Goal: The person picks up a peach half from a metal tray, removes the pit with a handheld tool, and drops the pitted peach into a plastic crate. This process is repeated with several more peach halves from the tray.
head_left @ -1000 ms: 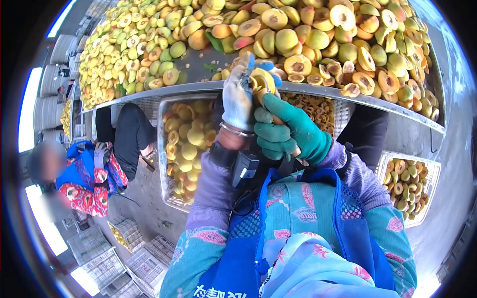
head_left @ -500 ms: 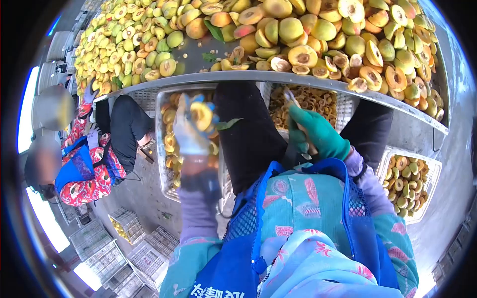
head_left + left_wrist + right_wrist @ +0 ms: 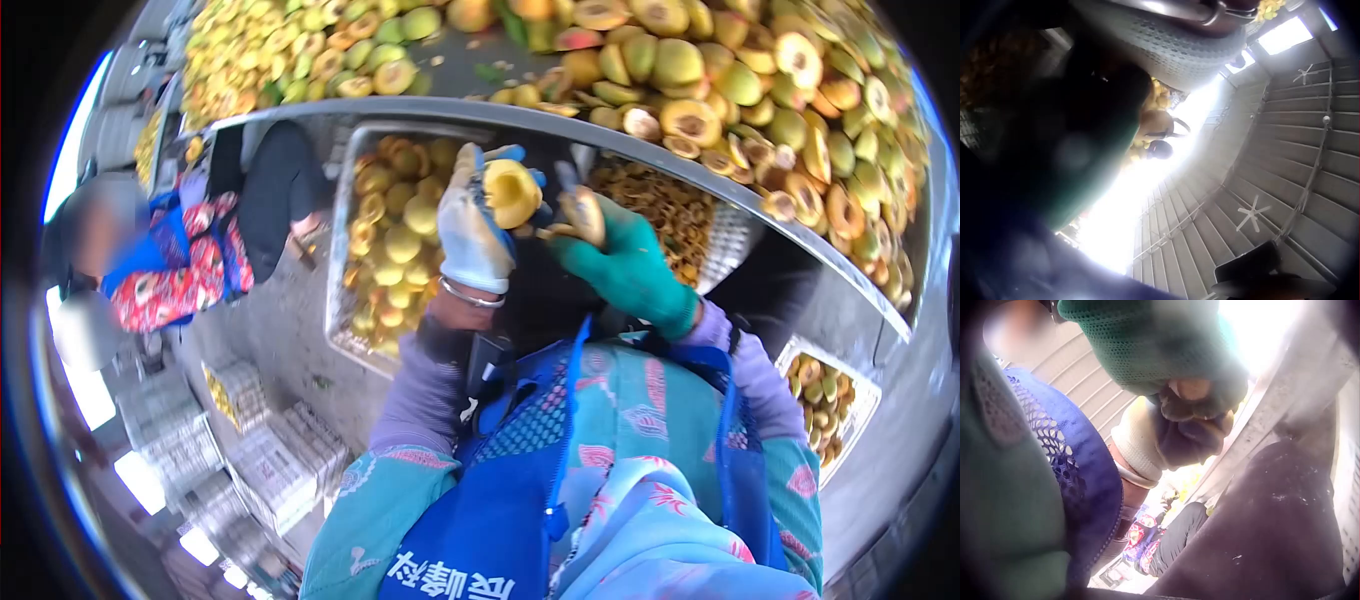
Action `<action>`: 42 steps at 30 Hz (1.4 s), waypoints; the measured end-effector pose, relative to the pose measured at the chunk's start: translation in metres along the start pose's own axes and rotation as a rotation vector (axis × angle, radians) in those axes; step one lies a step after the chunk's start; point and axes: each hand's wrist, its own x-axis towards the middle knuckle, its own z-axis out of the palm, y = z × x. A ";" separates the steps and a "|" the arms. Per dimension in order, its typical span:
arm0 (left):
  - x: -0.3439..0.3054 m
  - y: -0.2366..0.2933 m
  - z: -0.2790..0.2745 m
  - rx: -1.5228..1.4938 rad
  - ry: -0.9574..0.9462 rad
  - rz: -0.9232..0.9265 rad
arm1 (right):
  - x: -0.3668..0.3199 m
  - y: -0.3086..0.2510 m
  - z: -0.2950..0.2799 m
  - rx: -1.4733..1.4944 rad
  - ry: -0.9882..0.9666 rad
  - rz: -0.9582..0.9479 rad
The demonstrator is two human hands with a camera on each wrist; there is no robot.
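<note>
My left hand, in a white glove with blue fingertips, holds a hollowed yellow peach half, its cut side facing up. Close to its right, my right hand wears a green glove and grips a small pitting tool with a wooden handle. At its fingers sits a pale yellow-tan curved piece, blurred. Both hands are over the lap, just in front of the metal table's edge. In the right wrist view the green glove overlaps the left glove.
Halved peaches are heaped on the table. Below it, a white crate of peach halves stands left and a bin of brown-yellow scraps right. Another crate stands far right. A person sits at left, near stacked crates.
The hands were together at the table edge; then the left swung over the left crate with a peach half. Now it is back beside the right hand, which has risen, with a peach half in its fingers.
</note>
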 end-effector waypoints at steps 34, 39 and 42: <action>0.056 0.030 0.092 -0.086 -0.281 0.173 | 0.020 -0.022 -0.022 -0.569 0.408 -0.287; 0.053 0.043 0.106 -0.040 -0.261 0.126 | 0.014 -0.023 -0.024 -0.473 0.330 -0.136; 0.052 0.047 0.120 -0.109 -0.290 0.055 | 0.029 -0.007 -0.013 -0.225 0.448 -0.322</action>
